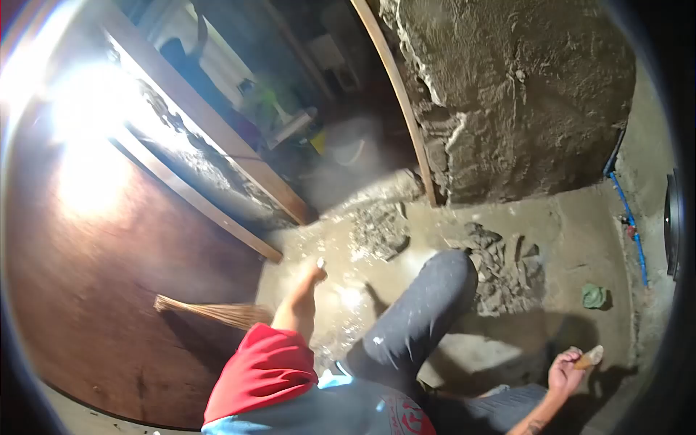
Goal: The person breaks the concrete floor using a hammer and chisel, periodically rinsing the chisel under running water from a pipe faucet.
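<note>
My left hand [317,273] is closed, reaching low over the wet floor beside my bent knee. A small pale bit shows at its fingertips, too small to name. My right hand [564,375], out at the lower right, is closed around a short tool with a wooden handle [586,359] and a pale, crusted end; its kind is not clear. Between my hands, past the knee, lies a pile of broken mortar chunks [500,272]. A smaller heap of wet rubble [382,230] sits near the doorway.
A stick broom [217,310] leans by the brown wooden panel [109,312] at left. Wooden frame posts [395,65] border the dark doorway. Rough plastered wall [522,101] stands ahead. Blue pipe [629,210] runs down the right wall, near a crumpled green thing [594,296] on the floor.
</note>
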Tool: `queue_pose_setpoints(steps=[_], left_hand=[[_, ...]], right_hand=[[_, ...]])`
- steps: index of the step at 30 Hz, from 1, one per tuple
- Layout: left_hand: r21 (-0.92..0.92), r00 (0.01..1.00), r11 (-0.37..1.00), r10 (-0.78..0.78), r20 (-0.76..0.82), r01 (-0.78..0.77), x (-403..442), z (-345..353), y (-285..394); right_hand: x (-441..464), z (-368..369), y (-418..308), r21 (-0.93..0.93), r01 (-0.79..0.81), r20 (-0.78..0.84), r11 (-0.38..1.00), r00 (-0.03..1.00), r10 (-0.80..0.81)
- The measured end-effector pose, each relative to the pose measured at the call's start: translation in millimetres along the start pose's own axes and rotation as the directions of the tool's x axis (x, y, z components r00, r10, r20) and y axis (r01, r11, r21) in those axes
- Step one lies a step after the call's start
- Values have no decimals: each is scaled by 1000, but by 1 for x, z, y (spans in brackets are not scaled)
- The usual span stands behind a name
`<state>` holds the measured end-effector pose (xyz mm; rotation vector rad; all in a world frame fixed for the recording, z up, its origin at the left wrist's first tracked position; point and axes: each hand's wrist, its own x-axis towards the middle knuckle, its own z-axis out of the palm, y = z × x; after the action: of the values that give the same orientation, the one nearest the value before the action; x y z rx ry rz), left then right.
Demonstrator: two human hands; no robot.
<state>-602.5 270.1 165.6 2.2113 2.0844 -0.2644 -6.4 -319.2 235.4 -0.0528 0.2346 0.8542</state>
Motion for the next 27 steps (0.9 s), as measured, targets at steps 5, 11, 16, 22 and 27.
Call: queue_pose_setpoints(steps=[5, 11, 16, 22, 27], left_hand=[[-102, 804, 878, -375, 462, 468, -90, 26, -57], [37, 783, 860, -480, 397, 509, -122, 52, -133], [-184, 829, 872, -338, 445, 454, -68, 64, -99], [-217, 943, 968, -52, 329, 129, -43, -44, 87], [-125, 960, 955, 277, 41, -270, -25, -126, 227]], right_hand=[[1, -24, -28, -23, 216, -116, 976, 969, -217], [0, -21, -25, -6, 242, -83, 970, 967, -241], [2, -13, -22, -47, 211, -72, 976, 974, -214], [29, 6, -11, 233, 199, -28, 952, 980, -198], [50, 48, 12, 153, 75, 66, 985, 994, -86]])
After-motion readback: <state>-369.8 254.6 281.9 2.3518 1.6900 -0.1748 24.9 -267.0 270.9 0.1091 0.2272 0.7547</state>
